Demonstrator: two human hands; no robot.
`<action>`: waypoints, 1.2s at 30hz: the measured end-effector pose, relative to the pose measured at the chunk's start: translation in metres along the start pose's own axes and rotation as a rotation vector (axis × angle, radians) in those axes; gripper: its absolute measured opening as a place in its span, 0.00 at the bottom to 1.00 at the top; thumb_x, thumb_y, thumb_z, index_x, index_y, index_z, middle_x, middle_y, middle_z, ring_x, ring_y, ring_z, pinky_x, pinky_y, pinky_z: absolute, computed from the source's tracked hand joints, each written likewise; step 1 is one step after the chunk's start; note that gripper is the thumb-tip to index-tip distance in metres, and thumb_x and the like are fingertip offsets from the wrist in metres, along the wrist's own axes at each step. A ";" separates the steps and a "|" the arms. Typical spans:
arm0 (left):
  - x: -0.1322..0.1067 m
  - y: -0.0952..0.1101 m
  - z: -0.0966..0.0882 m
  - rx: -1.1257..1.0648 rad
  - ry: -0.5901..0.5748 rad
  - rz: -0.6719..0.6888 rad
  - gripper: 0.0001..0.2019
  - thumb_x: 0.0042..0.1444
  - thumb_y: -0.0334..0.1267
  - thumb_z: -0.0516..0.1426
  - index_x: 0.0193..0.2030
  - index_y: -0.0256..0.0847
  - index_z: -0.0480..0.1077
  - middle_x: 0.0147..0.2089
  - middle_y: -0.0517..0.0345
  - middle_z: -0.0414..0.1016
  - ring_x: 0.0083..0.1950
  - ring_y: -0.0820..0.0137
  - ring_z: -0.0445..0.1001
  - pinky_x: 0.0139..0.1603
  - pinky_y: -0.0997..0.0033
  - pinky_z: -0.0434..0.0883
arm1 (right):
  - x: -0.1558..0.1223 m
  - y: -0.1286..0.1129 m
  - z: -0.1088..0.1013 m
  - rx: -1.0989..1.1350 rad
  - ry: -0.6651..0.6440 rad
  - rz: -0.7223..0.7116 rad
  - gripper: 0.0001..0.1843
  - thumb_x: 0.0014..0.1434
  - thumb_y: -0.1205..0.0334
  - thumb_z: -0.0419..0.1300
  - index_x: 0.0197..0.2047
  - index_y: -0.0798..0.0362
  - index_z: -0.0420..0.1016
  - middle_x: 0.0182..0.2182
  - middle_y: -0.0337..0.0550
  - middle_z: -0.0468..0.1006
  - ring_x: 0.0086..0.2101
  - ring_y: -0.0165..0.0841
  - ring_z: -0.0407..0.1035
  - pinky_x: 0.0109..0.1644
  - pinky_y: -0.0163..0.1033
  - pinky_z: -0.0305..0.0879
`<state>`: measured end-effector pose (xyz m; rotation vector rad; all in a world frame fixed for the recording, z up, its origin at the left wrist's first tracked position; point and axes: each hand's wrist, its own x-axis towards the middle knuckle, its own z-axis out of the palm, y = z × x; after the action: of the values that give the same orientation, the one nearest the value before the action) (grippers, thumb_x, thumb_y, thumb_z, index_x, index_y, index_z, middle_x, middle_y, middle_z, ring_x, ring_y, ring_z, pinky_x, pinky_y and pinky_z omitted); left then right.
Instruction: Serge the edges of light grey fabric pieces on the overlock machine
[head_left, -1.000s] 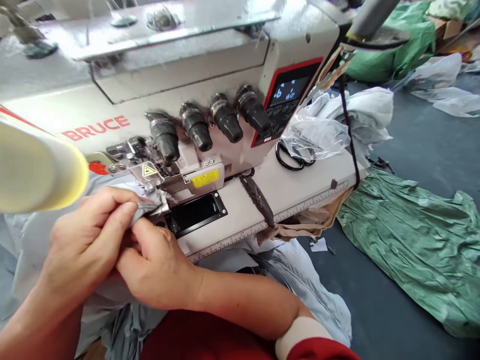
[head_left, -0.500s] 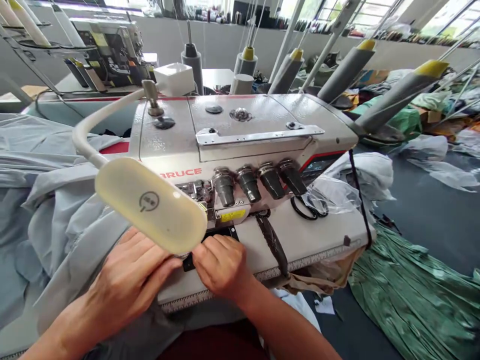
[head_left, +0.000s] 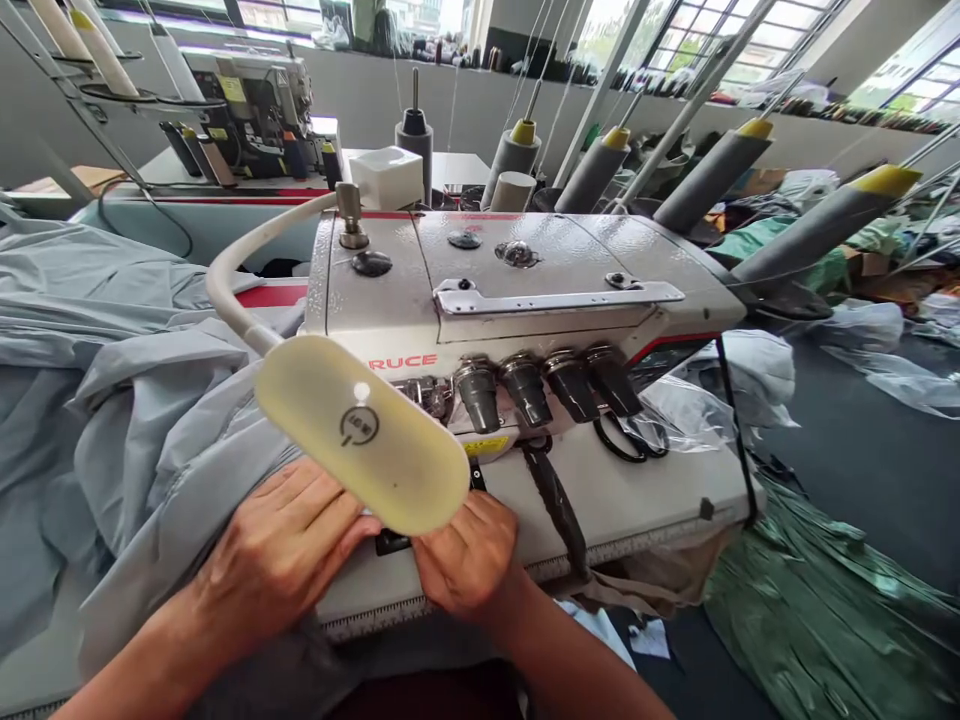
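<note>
Grips hidden by lamp head (head_left: 364,432), scissors (head_left: 628,440) nearby

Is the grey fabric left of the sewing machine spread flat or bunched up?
Bunched up. The grey fabric lies in heaped folds and creases beside the sewing machine, and the left hand rests on its near edge.
</note>
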<state>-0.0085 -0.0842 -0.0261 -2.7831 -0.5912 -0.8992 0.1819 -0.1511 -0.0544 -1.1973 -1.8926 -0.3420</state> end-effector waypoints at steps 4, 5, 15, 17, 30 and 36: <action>0.002 -0.015 0.003 -0.002 -0.014 -0.009 0.05 0.60 0.36 0.56 0.40 0.39 0.71 0.35 0.54 0.76 0.39 0.65 0.75 0.45 0.66 0.71 | 0.016 -0.001 0.001 -0.021 -0.005 0.098 0.14 0.60 0.71 0.48 0.28 0.54 0.71 0.16 0.38 0.62 0.19 0.32 0.56 0.23 0.40 0.46; 0.002 -0.018 0.003 -0.012 -0.028 -0.009 0.05 0.60 0.37 0.56 0.39 0.39 0.71 0.35 0.54 0.75 0.38 0.64 0.75 0.45 0.65 0.71 | 0.020 -0.001 0.001 -0.027 -0.015 0.114 0.14 0.59 0.72 0.48 0.26 0.53 0.70 0.16 0.38 0.62 0.19 0.31 0.56 0.23 0.40 0.46; 0.011 -0.014 -0.022 -0.104 0.001 -0.165 0.08 0.61 0.29 0.49 0.35 0.44 0.67 0.32 0.61 0.73 0.34 0.70 0.73 0.37 0.69 0.66 | 0.018 0.001 0.006 0.113 -0.007 0.169 0.10 0.61 0.70 0.53 0.32 0.52 0.73 0.19 0.37 0.69 0.20 0.31 0.62 0.25 0.37 0.51; 0.017 -0.015 -0.020 -0.083 0.036 -0.206 0.08 0.61 0.29 0.49 0.35 0.43 0.66 0.31 0.61 0.72 0.33 0.70 0.72 0.35 0.69 0.66 | 0.018 0.001 0.007 0.135 -0.010 0.178 0.10 0.62 0.70 0.52 0.31 0.52 0.72 0.19 0.36 0.69 0.20 0.30 0.62 0.26 0.37 0.52; 0.007 -0.009 -0.018 0.024 -0.012 -0.273 0.03 0.60 0.32 0.53 0.37 0.42 0.68 0.37 0.56 0.73 0.42 0.63 0.70 0.41 0.62 0.60 | 0.018 0.001 0.009 0.167 0.018 0.208 0.13 0.65 0.68 0.50 0.31 0.53 0.72 0.19 0.37 0.71 0.20 0.29 0.64 0.26 0.36 0.52; 0.011 0.004 -0.029 -0.162 -0.066 -0.302 0.05 0.60 0.33 0.53 0.35 0.43 0.68 0.37 0.59 0.72 0.41 0.66 0.69 0.42 0.65 0.59 | 0.023 0.001 0.004 0.092 -0.033 0.099 0.13 0.64 0.70 0.50 0.30 0.54 0.72 0.19 0.38 0.69 0.21 0.30 0.63 0.26 0.38 0.50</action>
<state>-0.0140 -0.0921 0.0041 -2.9263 -1.0145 -0.9503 0.1768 -0.1343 -0.0392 -1.2360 -1.8495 -0.1802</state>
